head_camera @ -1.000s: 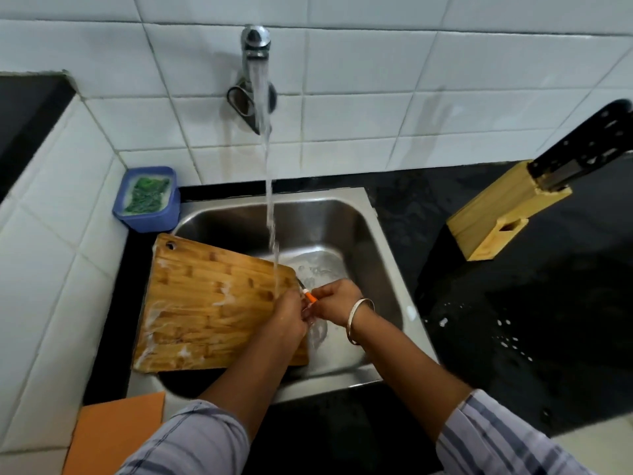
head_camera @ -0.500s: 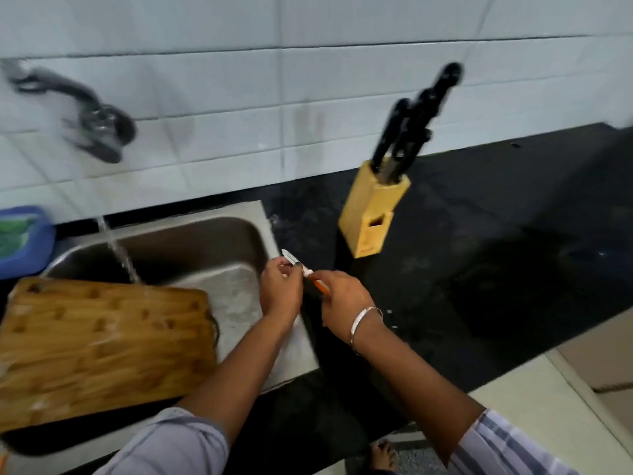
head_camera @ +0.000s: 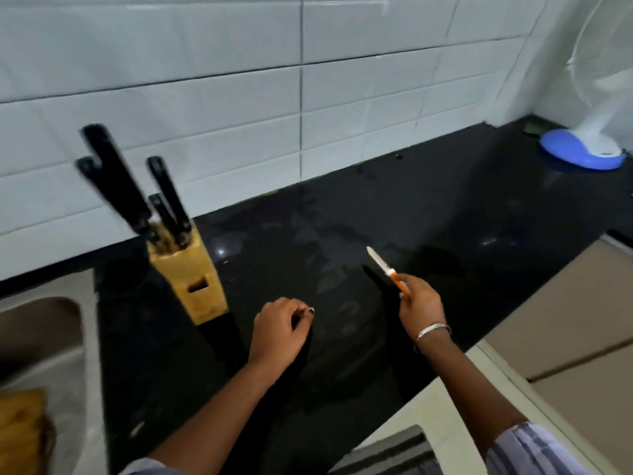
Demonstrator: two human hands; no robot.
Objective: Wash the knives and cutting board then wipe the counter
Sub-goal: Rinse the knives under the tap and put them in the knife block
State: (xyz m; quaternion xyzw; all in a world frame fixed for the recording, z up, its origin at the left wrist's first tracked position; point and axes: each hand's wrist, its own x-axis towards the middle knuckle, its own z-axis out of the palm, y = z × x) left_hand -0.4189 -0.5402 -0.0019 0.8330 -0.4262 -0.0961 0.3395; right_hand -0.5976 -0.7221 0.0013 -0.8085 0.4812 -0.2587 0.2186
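Note:
My right hand (head_camera: pixel 419 303) grips the orange handle of a small paring knife (head_camera: pixel 381 265), its pale blade pointing up and left over the wet black counter (head_camera: pixel 428 214). My left hand (head_camera: pixel 279 332) hovers over the counter with fingers loosely curled and holds nothing. A wooden knife block (head_camera: pixel 191 279) with several black-handled knives (head_camera: pixel 120 186) stands left of my left hand. A corner of the wooden cutting board (head_camera: pixel 20 430) shows at the bottom left, over the steel sink (head_camera: pixel 41 337).
White tiled wall runs behind the counter. A white fan on a blue base (head_camera: pixel 582 152) stands at the far right corner. The counter's front edge runs diagonally at lower right, with beige floor tiles (head_camera: pixel 565 323) beyond it.
The view has swung right, away from the sink and running tap. My right hand has carried the knife rightward over the counter, and my left hand has let go of the blade.

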